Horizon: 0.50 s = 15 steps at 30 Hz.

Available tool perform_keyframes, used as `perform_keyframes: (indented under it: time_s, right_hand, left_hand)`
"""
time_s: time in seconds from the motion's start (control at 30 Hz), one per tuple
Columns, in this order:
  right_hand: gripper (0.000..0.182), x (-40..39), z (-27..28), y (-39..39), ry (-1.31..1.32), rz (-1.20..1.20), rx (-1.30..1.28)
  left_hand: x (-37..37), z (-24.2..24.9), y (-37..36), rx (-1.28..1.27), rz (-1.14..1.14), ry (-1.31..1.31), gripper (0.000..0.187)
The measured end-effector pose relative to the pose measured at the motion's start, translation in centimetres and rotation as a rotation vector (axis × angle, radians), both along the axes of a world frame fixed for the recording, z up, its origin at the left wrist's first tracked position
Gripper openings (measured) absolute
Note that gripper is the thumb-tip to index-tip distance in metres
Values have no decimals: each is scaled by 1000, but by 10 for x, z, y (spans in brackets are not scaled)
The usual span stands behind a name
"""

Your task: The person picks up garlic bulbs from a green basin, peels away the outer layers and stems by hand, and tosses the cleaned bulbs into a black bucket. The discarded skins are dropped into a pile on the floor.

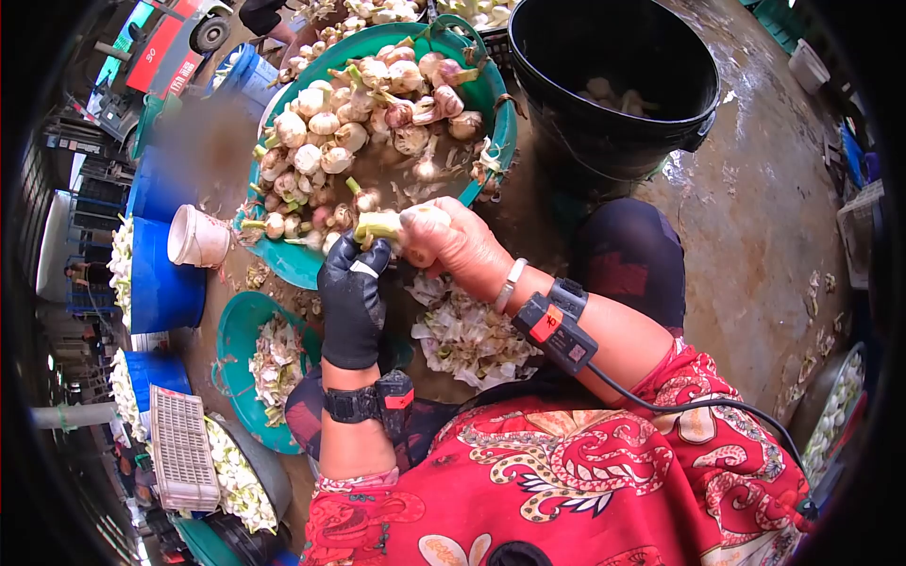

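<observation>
My left hand (pixel 354 292), in a black glove, pinches the pale green stem of a garlic bulb (pixel 380 224). Bare and wearing a white bracelet, my right hand (pixel 460 247) closes over the bulb's other end, its fingers hiding part of it. Both hands are at the near rim of a large green basin (pixel 288 267). Inside that basin lie many garlic bulbs (pixel 324 124) with purplish, dirty skins and short stems. Below my right hand is a heap of peeled garlic skins (pixel 467 330).
A black bucket (pixel 613 141) with some bulbs inside stands right of the basin. A smaller green basin (pixel 236 340) holds skins at left, near a white pail (pixel 199 236). Blue tubs (pixel 170 274) of garlic and a plastic crate (pixel 182 448) line the left. The floor looks wet.
</observation>
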State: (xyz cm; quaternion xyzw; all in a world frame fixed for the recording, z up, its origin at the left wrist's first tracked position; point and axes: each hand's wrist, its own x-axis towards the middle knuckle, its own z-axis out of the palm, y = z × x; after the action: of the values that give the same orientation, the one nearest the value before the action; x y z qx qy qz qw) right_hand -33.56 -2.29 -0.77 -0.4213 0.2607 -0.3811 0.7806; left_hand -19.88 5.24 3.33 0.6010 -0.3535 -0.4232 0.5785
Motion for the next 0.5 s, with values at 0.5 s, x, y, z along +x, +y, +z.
perform_keyframes:
  time_s: [0.5]
  right_hand:
    - [47, -9, 6, -9, -26, 248, 61]
  left_hand:
    - [12, 1, 13, -12, -152, -420, 16]
